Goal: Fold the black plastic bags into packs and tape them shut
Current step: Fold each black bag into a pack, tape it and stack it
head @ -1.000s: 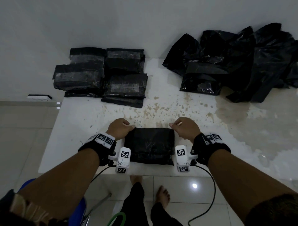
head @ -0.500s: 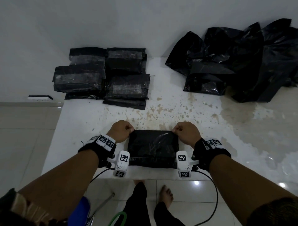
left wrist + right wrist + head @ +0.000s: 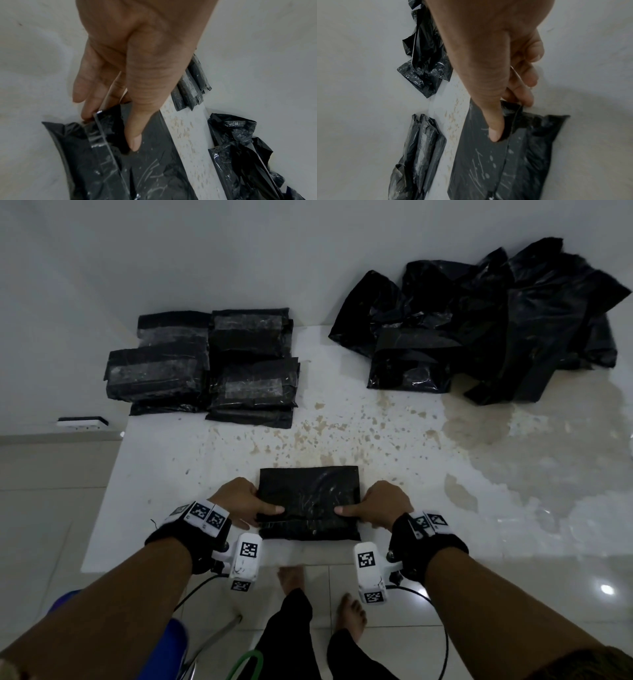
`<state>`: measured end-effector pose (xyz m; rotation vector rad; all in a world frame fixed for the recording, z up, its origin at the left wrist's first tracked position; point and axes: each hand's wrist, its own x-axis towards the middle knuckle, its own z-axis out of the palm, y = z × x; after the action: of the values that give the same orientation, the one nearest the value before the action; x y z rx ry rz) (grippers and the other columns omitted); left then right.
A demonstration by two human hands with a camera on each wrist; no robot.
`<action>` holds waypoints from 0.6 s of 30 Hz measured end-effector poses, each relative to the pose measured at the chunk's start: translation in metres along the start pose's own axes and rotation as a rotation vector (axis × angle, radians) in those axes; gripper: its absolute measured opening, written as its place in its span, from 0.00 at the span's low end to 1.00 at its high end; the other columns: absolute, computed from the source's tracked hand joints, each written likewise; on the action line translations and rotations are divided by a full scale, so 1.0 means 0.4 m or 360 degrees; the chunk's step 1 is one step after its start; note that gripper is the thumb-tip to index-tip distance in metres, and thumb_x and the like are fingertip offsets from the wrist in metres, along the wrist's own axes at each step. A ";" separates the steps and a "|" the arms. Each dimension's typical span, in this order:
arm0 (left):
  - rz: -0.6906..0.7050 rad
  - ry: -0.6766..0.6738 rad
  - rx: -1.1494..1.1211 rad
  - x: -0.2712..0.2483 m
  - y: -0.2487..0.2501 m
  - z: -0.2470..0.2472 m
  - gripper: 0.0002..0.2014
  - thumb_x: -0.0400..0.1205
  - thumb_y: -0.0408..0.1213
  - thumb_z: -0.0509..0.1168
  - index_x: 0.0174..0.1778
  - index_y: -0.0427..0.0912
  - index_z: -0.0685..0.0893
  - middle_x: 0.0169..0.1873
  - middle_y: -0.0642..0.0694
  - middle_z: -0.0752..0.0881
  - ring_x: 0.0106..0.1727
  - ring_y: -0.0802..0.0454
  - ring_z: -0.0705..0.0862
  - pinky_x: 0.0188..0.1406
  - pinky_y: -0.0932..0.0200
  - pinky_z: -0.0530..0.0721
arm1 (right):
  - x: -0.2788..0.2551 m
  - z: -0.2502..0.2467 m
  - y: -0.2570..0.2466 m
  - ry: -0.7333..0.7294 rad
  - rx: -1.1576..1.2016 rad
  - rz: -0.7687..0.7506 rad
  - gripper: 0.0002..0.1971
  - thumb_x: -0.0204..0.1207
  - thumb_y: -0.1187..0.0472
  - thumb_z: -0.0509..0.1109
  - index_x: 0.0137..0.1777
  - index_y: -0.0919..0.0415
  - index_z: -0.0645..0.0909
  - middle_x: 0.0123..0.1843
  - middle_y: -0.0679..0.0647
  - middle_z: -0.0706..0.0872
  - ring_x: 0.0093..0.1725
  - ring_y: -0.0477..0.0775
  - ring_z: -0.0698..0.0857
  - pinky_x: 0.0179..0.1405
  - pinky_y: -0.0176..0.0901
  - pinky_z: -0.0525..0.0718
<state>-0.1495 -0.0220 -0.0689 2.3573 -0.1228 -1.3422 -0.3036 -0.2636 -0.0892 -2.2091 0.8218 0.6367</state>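
A folded black plastic bag (image 3: 308, 501) lies flat near the front edge of the white table (image 3: 376, 440). My left hand (image 3: 246, 501) pinches its left side, thumb on top and fingers curled under a raised near flap. In the left wrist view the left hand (image 3: 120, 108) lifts that flap of the bag (image 3: 154, 169). My right hand (image 3: 383, 503) pinches the right side the same way. The right wrist view has the right hand (image 3: 505, 115) with its thumb pressed on the bag (image 3: 488, 169) and its fingers under the edge.
A stack of taped black packs (image 3: 205, 364) sits at the back left against the wall. A pile of loose black bags (image 3: 496, 330) fills the back right. The stained tabletop lies between them. A white power strip (image 3: 82, 422) lies on the floor left of the table.
Both hands have slid back from the bag's far corners to its near side edges. Thumbs now lie on top, and the near flap is raised.
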 end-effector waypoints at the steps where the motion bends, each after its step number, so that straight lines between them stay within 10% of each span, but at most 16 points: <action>1: 0.0002 0.0011 0.0009 -0.002 -0.002 0.008 0.27 0.66 0.53 0.83 0.46 0.32 0.90 0.39 0.37 0.92 0.43 0.44 0.92 0.47 0.50 0.91 | -0.010 0.008 0.003 0.0006 -0.0020 0.0019 0.34 0.57 0.27 0.79 0.28 0.62 0.79 0.29 0.56 0.87 0.31 0.54 0.87 0.37 0.46 0.88; 6: 0.0156 0.0167 0.0164 -0.004 -0.019 0.033 0.23 0.71 0.53 0.79 0.38 0.32 0.89 0.34 0.38 0.90 0.37 0.46 0.88 0.44 0.51 0.88 | -0.027 0.028 0.000 0.0016 0.0019 -0.0033 0.33 0.69 0.34 0.76 0.24 0.57 0.64 0.24 0.51 0.71 0.25 0.48 0.72 0.23 0.38 0.67; 18: 0.0450 0.0271 0.0153 0.042 0.154 0.067 0.18 0.73 0.52 0.77 0.28 0.46 0.80 0.29 0.49 0.84 0.37 0.49 0.85 0.30 0.61 0.78 | -0.001 -0.101 0.033 0.0279 0.0042 0.0082 0.29 0.79 0.40 0.70 0.25 0.58 0.64 0.26 0.52 0.70 0.26 0.48 0.71 0.23 0.40 0.63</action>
<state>-0.1551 -0.0909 -0.0694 2.4112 -0.4604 -1.0189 -0.3053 -0.3008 -0.0684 -2.2489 0.9728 0.4576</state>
